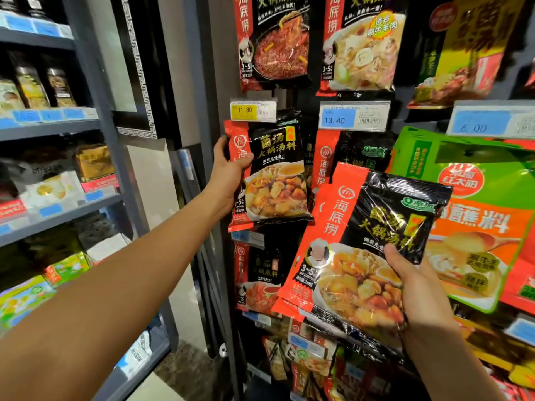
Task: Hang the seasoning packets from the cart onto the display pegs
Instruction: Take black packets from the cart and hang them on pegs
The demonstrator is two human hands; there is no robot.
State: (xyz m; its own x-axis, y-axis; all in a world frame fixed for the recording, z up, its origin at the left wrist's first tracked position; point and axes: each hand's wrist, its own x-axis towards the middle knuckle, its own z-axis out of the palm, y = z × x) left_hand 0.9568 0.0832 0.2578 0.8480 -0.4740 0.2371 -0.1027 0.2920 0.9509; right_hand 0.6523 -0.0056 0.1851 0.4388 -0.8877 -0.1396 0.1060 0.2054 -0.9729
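- Near packet (pixel 356 241): the right hand (pixel 417 287) grips its lower right edge, thumb on the face, held off the display. It is probably light, a limp, slick film pouch that sags from one corner.
- Far packet (pixel 275 175): the left hand (pixel 228 169) clasps its left edge, just under the tag (pixel 252 110).
- Best pinched near the top edge, to steer it onto a peg.
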